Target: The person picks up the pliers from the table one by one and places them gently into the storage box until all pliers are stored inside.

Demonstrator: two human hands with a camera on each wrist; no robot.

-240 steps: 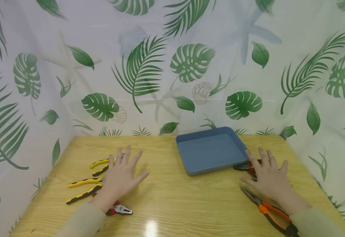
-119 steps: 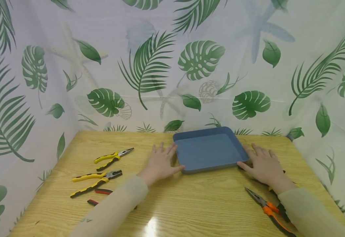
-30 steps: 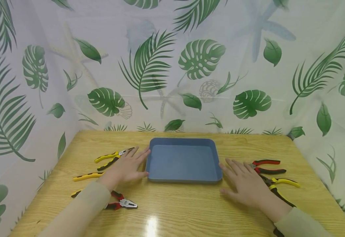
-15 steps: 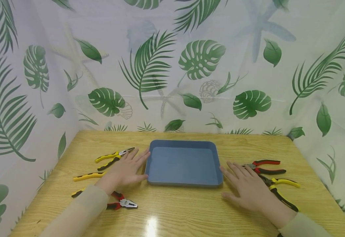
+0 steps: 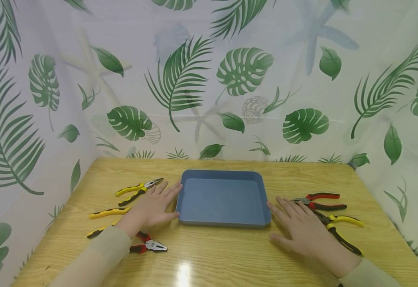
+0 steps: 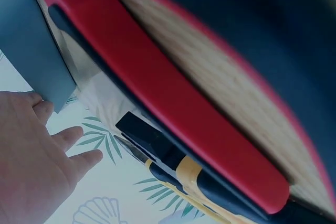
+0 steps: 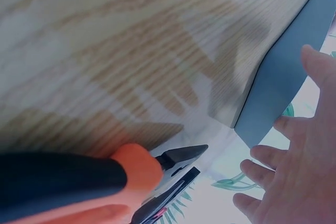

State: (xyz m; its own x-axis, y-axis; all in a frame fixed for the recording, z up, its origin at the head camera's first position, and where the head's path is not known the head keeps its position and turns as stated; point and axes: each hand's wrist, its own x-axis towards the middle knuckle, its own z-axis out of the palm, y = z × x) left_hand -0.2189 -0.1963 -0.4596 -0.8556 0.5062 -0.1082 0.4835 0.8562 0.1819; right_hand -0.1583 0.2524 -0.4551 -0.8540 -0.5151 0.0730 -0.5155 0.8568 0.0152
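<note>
A shallow blue-grey tray (image 5: 223, 199) lies flat near the middle of the wooden table. My left hand (image 5: 149, 209) has its fingers spread, with the fingertips at the tray's left side. On the opposite side, my right hand (image 5: 298, 227) is spread palm down, its forefinger tip right at the tray's right edge. Under and beside the left arm lie long-nose pliers (image 5: 140, 190) with yellow-black handles, yellow-black pliers (image 5: 108, 213) partly covered, and red-black pliers (image 5: 155, 246). Beyond the right hand are red-black pliers (image 5: 324, 196) and yellow-black pliers (image 5: 345, 220).
Orange-black pliers (image 7: 139, 163) show close up in the right wrist view; the right forearm mostly hides them from the head view. A leaf-patterned cloth (image 5: 194, 79) hangs behind and at both sides of the wooden table (image 5: 223, 259).
Over the eight seconds the tray has come from the back right to the middle and been straightened, with both hands moving to its sides. During the last half second almost nothing moves.
</note>
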